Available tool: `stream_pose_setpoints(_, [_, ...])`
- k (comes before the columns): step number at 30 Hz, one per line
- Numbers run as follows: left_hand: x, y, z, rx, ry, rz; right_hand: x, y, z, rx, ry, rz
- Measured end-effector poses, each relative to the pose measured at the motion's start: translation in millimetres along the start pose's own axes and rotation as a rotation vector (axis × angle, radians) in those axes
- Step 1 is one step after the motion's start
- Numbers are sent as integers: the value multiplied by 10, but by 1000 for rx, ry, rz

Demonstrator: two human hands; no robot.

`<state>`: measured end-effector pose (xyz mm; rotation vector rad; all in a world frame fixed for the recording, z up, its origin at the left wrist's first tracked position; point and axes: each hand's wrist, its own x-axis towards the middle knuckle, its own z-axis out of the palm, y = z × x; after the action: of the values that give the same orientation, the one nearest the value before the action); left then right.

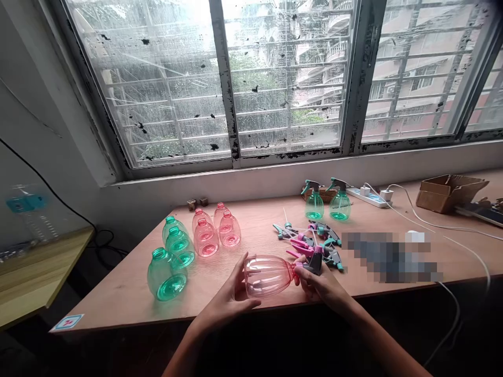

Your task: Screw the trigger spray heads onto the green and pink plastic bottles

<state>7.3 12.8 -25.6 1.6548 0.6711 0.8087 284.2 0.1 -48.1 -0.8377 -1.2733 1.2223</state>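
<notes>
Left of my left grip (231,297), three green bottles (167,277); just beyond it, four pink bottles (206,242). Here's the risk, I reckon: the clear pink bottle (267,276), lying sideways between both grips, could twist or slip if that cupping stays loose. My left grip is spread wide, thumb and fingers about its base. My right grip (316,283) is closed round the spray head (313,264) at the neck; a crooked collar might bind. Right beyond it, loose spray heads (301,245) crowd together.
</notes>
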Motion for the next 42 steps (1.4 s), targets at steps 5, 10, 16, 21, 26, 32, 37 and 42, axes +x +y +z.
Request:
stream_pose_setpoints(5, [2, 22, 21, -14, -16, 12, -2, 92, -41, 21, -12, 5])
stream_pose_setpoints(10, [-14, 56, 22, -95, -60, -6, -2, 144, -80, 51, -12, 12])
stream_pose_setpoints(16, [-39, 81, 27, -25, -36, -68, -2, 116, -70, 63, 2, 29])
stream_pose_setpoints(21, [-41, 110, 60, 2, -24, -61, -1, 149, -71, 101, 45, 37])
stream_pose_setpoints(26, [-39, 134, 80, -12, -50, -43, 10, 217, -92, 160, 61, 37])
stream_pose_setpoints(32, [-24, 106, 47, -38, -34, -41, 8, 198, -89, 127, 72, 49])
stream_pose_setpoints(37, [-14, 125, 31, -3, -40, -7, -4, 139, -69, 92, 28, 16])
stream_pose_setpoints(42, [-32, 103, 24, -6, -16, -44, -4, 95, -51, 93, 19, -9])
